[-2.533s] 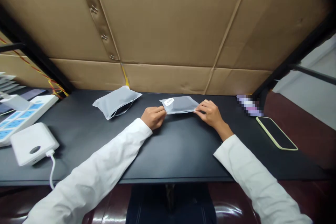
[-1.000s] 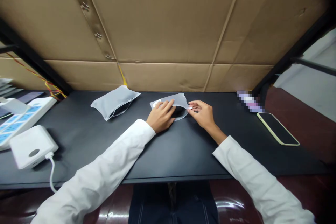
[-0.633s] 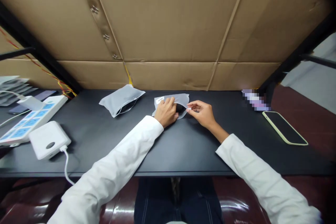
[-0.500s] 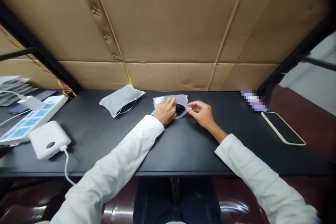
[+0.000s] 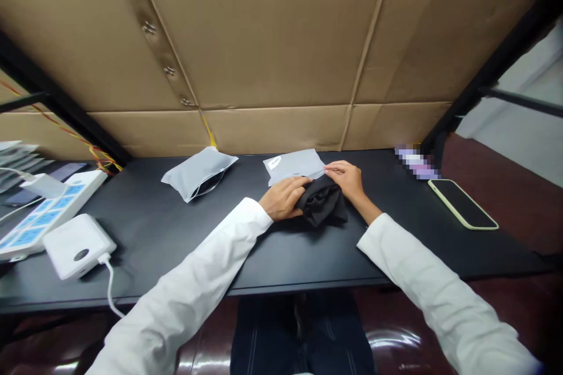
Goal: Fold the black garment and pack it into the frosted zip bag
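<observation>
My left hand (image 5: pixel 285 198) is closed on a crumpled black cloth (image 5: pixel 321 202), which rests in front of the mouth of a frosted zip bag (image 5: pixel 295 165). A small white label sits on that bag's left end. With thumb and fingers pinched, my right hand (image 5: pixel 346 177) grips the bag's right corner. Farther left lies a second frosted zip bag (image 5: pixel 197 171), puffed out, its mouth gaping over something dark inside. Neither hand touches it.
At left are a white power strip (image 5: pixel 53 208) and a white charger block (image 5: pixel 79 246) with a cable. A phone (image 5: pixel 464 205) lies at right. Cardboard (image 5: pixel 264 41) rises behind the black table (image 5: pixel 185 258).
The black cloth has come out of the labelled bag, drawn toward me by my left hand. That bag now lies flatter, my right hand still at its corner. The view has shifted slightly.
</observation>
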Demonstrator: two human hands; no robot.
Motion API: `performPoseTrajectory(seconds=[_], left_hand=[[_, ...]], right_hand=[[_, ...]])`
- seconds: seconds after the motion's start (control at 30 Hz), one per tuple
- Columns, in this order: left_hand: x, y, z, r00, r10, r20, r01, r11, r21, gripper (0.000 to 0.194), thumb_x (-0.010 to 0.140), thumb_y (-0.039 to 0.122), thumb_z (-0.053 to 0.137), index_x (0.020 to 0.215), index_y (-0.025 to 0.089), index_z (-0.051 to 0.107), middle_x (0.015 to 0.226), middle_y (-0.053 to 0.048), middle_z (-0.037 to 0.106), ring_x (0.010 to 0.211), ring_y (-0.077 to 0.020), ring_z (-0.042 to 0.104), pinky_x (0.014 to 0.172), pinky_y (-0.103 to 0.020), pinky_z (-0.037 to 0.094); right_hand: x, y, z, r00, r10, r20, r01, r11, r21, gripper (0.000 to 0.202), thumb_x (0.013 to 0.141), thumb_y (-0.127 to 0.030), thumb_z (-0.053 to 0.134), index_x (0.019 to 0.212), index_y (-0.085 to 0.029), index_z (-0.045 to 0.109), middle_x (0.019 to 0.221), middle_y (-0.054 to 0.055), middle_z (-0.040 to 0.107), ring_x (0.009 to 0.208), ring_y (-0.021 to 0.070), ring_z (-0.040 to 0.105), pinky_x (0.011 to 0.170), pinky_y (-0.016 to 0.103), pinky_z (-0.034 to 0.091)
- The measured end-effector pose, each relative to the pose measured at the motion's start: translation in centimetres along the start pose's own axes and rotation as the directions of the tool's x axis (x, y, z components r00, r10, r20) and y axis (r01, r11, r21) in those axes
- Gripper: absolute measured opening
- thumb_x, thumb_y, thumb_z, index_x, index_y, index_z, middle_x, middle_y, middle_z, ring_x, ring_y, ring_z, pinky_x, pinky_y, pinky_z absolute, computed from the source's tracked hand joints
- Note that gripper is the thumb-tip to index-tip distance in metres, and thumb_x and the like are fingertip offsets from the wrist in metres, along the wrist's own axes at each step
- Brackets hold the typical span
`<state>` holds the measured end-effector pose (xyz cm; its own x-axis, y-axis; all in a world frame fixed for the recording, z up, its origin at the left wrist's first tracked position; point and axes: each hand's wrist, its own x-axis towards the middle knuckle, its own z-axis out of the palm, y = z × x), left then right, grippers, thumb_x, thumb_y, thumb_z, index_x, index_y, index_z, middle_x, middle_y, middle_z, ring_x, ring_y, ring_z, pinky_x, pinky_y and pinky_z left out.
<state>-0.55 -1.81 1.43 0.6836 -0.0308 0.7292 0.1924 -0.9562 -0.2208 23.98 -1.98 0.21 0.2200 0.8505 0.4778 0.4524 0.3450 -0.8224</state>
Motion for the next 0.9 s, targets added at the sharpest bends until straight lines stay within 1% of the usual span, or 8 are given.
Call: performPoseTrajectory(seconds=[0.1,0.2,0.3,0.37,0.5,0.6,0.8,0.9], left_hand=[[0.2,0.2,-0.4,0.999,-0.029,0.019,0.03,0.999,-0.03,0.035,0.093,0.04,0.054,0.115,0.012,0.05,0.122,-0.023,0.062,0.114,-0.0299,0.062,0.086,-0.043,0.055],[-0.1,0.2,-1.2,0.993,-0.113,0.039,0.115,0.991,-0.065,0.031,0.088,0.033,0.058,0.112,0.015,0.05,0.116,-0.02,0.065,0.104,-0.0276,0.066,0.082,-0.041,0.056],[-0.4,0.0,-1.9,0.975,-0.21,0.073,0.219,0.964,-0.149,0.031,0.082,0.029,0.061,0.109,0.017,0.05,0.114,-0.018,0.065,0.101,-0.0265,0.066,0.081,-0.04,0.056],[-0.6,-0.2,-2.1,0.963,-0.242,0.117,0.262,0.943,-0.206,0.036,0.08,0.032,0.063,0.11,0.017,0.051,0.117,-0.018,0.064,0.105,-0.0278,0.064,0.084,-0.042,0.055],[-0.9,-0.5,-2.0,0.95,-0.224,0.219,0.278,0.925,-0.26,0.048,0.08,0.042,0.064,0.119,0.017,0.051,0.125,-0.019,0.061,0.113,-0.031,0.061,0.09,-0.046,0.053],[-1.1,-0.7,-1.9,0.941,-0.213,0.263,0.286,0.917,-0.278,0.052,0.081,0.044,0.064,0.124,0.018,0.052,0.128,-0.019,0.059,0.117,-0.0313,0.059,0.095,-0.047,0.051],[-1.4,-1.0,-1.8,0.945,-0.204,0.255,0.279,0.91,-0.306,0.056,0.081,0.042,0.065,0.129,0.017,0.051,0.128,-0.019,0.06,0.118,-0.0312,0.059,0.096,-0.048,0.05],[-1.5,-1.0,-1.7,0.941,-0.213,0.263,0.292,0.906,-0.308,0.057,0.082,0.043,0.065,0.131,0.018,0.051,0.129,-0.019,0.059,0.12,-0.0315,0.058,0.098,-0.049,0.05]], right_hand=[[0.0,0.4,0.4,0.997,0.017,0.074,-0.015,1.0,-0.018,0.013,0.075,-0.024,0.069,0.082,-0.018,0.078,0.094,0.008,0.072,0.082,0.0203,0.07,0.083,0.036,0.059],[-0.1,0.6,0.8,0.988,-0.012,0.156,0.019,0.999,-0.047,0.014,0.078,-0.022,0.066,0.084,-0.019,0.077,0.096,0.007,0.072,0.083,0.0193,0.07,0.08,0.034,0.059],[-0.1,0.7,1.1,0.983,-0.041,0.181,0.057,0.994,-0.088,0.013,0.078,-0.019,0.065,0.084,-0.02,0.076,0.095,0.006,0.071,0.079,0.0177,0.069,0.075,0.032,0.058],[0.0,0.8,1.2,0.982,-0.04,0.182,0.061,0.992,-0.108,0.013,0.077,-0.015,0.065,0.083,-0.019,0.075,0.092,0.006,0.071,0.075,0.0168,0.068,0.073,0.031,0.057],[0.3,0.9,1.5,0.981,-0.04,0.188,0.066,0.989,-0.133,0.014,0.074,-0.009,0.064,0.08,-0.019,0.074,0.086,0.004,0.07,0.073,0.0152,0.066,0.071,0.028,0.055],[0.4,0.9,1.7,0.981,-0.032,0.191,0.06,0.988,-0.14,0.016,0.074,-0.007,0.064,0.079,-0.019,0.073,0.087,0.003,0.069,0.071,0.0141,0.065,0.071,0.027,0.054],[0.5,0.7,1.8,0.979,-0.011,0.202,0.038,0.991,-0.129,0.016,0.073,-0.006,0.064,0.079,-0.019,0.073,0.087,0.003,0.069,0.074,0.0145,0.066,0.073,0.028,0.054],[0.6,0.5,1.7,0.978,0.008,0.21,0.019,0.992,-0.128,0.016,0.074,-0.006,0.065,0.079,-0.018,0.073,0.088,0.003,0.07,0.074,0.0142,0.066,0.073,0.027,0.055]])
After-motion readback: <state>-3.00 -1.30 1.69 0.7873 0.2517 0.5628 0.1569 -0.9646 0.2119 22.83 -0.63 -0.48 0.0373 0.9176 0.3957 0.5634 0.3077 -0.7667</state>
